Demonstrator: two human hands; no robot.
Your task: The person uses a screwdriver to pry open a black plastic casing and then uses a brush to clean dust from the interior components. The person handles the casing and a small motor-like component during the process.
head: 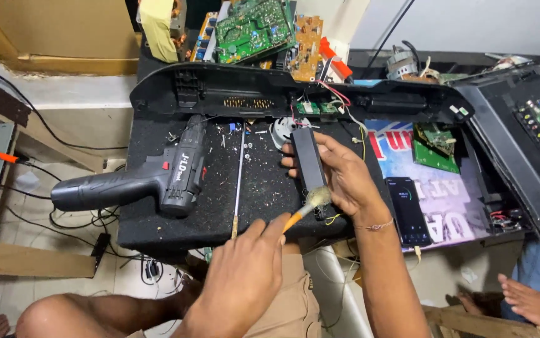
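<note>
You gripped one slim black module [308, 159] in your right hand [345, 178]; left hand [245, 275] pinched one orange-handled brush [304, 208] (bristles touching it), one drill [151, 178] to its left.

This is a small electronics repair workshop. Bare green circuit boards [252, 28] are stacked at the back of the desk [176, 219], whose dark mat is strewn with loose screws and bits of wire. A cordless drill [138, 178] lies there beside a long opened black casing [295, 94], and cables trail over the floor [63, 288].
</note>
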